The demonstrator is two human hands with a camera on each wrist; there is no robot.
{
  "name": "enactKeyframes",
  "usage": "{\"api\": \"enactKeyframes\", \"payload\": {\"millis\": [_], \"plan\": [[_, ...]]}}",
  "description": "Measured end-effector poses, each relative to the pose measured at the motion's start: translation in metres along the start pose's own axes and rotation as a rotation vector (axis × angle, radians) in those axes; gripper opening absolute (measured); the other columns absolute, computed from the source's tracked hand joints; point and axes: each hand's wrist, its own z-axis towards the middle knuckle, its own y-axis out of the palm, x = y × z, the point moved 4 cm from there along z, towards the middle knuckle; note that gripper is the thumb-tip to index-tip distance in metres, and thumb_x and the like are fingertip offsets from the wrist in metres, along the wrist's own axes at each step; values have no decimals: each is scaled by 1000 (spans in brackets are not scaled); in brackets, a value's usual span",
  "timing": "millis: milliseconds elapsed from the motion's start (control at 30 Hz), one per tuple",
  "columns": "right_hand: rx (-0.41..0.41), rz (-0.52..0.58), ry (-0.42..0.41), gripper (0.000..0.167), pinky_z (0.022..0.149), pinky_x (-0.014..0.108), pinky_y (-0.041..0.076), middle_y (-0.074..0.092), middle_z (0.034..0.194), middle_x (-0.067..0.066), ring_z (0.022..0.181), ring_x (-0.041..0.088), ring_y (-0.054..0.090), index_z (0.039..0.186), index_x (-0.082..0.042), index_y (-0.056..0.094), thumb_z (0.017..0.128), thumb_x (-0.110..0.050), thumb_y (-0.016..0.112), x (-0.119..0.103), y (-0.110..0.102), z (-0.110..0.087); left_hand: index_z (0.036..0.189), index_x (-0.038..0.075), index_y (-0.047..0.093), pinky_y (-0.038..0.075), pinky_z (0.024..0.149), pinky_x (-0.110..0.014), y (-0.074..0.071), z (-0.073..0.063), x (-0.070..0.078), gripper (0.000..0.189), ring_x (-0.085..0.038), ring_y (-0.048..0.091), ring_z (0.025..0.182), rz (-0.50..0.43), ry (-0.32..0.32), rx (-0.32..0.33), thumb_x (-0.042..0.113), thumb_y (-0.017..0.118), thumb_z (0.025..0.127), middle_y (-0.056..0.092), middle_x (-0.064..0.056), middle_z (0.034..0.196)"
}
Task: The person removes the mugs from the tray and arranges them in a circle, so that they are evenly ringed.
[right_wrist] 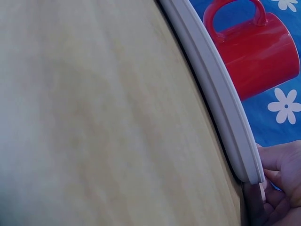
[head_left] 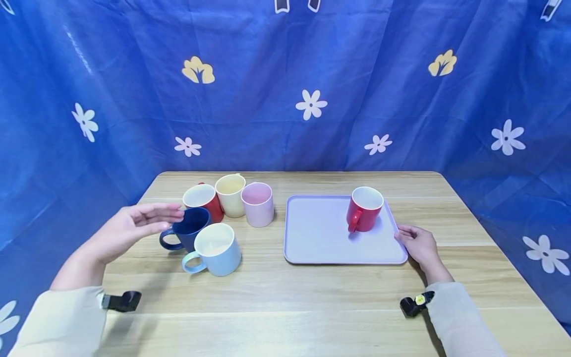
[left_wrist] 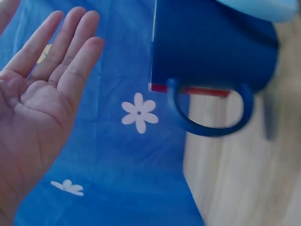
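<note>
My left hand [head_left: 138,225] hovers in the air beside the navy mug [head_left: 192,225], its fingers extended and nothing in them. The left wrist view shows the bare palm [left_wrist: 37,108] apart from the navy mug [left_wrist: 211,52] and its handle. At the right, my right hand [head_left: 418,243] pinches the right edge of the lilac tray [head_left: 316,238]; in the right wrist view the thumb lies at the tray rim [right_wrist: 221,103] with fingers curled by its corner. On the tray's right part a red mug [head_left: 366,210] stands upright, handle toward the front.
Around the navy mug stand a light blue mug [head_left: 218,250] in front, a second red mug [head_left: 205,198] behind, a cream mug [head_left: 232,196] and a pink mug [head_left: 258,208]. All are upright on the wooden table [head_left: 285,302]. A blue patterned cloth [head_left: 267,139] hangs behind the table.
</note>
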Motion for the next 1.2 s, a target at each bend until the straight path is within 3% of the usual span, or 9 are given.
{"api": "enactKeyframes", "payload": {"millis": [300, 533, 600, 733, 933, 1033, 1200], "plan": [[2, 4, 1, 39, 69, 11, 45, 63, 115, 23, 102, 26, 62, 123, 8, 58, 92, -15, 63, 2, 1, 0, 130, -1, 53, 46, 85, -15, -7, 42, 21, 38, -7, 62, 103, 112, -102, 79, 13, 59, 95, 65, -10, 117], [-1, 8, -1, 39, 68, 11, 46, 63, 114, 23, 98, 20, 63, 123, 8, 58, 91, -15, 64, 1, 0, 0, 135, 7, 52, 45, 84, -14, 3, 71, 35, 47, -1, 59, 103, 147, -207, 97, 26, 63, 93, 59, -13, 127], [0, 6, -4, 39, 68, 11, 46, 63, 114, 23, 98, 21, 63, 123, 8, 58, 91, -15, 64, 1, 0, 0, 136, 7, 50, 45, 85, -14, 8, 80, 39, 51, -3, 59, 105, 143, -211, 89, 27, 64, 92, 56, -14, 130], [3, -2, -4, 39, 69, 11, 45, 63, 114, 23, 102, 25, 62, 123, 8, 58, 92, -15, 63, 2, -1, 0, 137, 7, 50, 44, 87, -15, 20, 96, 47, 53, -8, 58, 110, 121, -207, 88, 30, 65, 91, 54, -13, 133], [6, -5, -8, 39, 69, 11, 45, 63, 114, 23, 103, 28, 61, 123, 8, 58, 92, -14, 63, 2, -1, 1, 134, 1, 51, 42, 91, -16, 47, 118, 56, 49, -12, 59, 108, 53, -137, 95, 21, 66, 91, 55, -17, 131], [3, -4, -1, 39, 69, 11, 46, 63, 115, 23, 104, 29, 61, 123, 8, 58, 92, -14, 63, 2, -1, 1, 131, -1, 53, 44, 91, -20, 63, 128, 58, 46, -17, 60, 108, 21, -109, 96, 14, 67, 90, 57, -17, 128], [-4, 5, -2, 39, 70, 11, 46, 63, 115, 24, 102, 26, 61, 123, 8, 58, 91, -14, 63, -1, 0, 0, 130, 2, 55, 44, 96, -33, 92, 137, 59, 45, -24, 58, 112, -26, -116, 59, 14, 68, 89, 57, -13, 129]]}}
